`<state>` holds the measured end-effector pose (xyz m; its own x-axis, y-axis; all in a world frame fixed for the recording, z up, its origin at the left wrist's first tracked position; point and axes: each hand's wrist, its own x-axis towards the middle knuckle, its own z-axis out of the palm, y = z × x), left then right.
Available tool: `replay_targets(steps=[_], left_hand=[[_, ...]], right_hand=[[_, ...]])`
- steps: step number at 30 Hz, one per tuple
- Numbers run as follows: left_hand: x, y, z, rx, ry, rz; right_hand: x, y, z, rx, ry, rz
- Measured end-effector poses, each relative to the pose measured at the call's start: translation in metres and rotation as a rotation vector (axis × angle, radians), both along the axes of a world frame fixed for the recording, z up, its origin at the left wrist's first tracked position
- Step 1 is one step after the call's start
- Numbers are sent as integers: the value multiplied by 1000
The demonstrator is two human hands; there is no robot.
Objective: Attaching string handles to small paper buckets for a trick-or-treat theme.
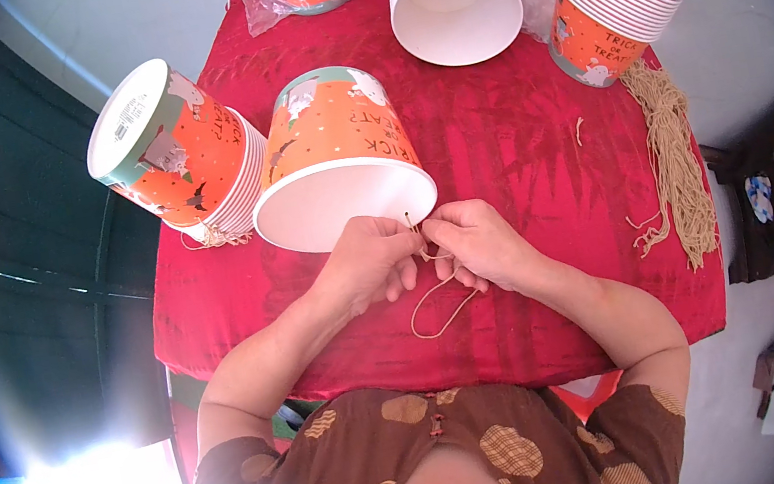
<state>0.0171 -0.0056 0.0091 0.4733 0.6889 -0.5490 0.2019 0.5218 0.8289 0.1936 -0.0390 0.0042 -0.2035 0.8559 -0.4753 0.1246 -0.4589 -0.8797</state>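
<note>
Twine (413, 321) — thin, beige, trailing in a loop — passes at the rim of a tapered orange paper bucket (330, 139), pinched by the bent fingers of the left hand (374, 256) and right hand (473, 240), wrists angled inward. Dark lettering marks the bucket, tipped mouth-forward on crinkled red cloth (496, 164).

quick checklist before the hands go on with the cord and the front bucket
1. Left hand on the cord: ok, fingers pinched close to the rim.
2. Right hand on the cord: ok, fingertips beside the left ones.
3. Cord at the hole by the front bucket rim: ok.
4. Knot closed: cannot tell, fingers cover that part.
5. Slack taken up: not ok, a loop hangs below the hands.
6. More cord within view: ok, a bundle lies at the table's right edge.
</note>
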Motion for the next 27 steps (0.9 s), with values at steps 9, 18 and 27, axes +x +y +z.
replay_targets(steps=[9,18,27], left_hand=[[6,-8,8,-25,-34,-45],[-1,-3,-1,-69,-41,-53],[-2,-3,-4,-84,-85,-51]], right_hand=[[-1,2,1,56,-57,39],[4,4,1,-19,44,12],[7,2,1,-32,51,39]])
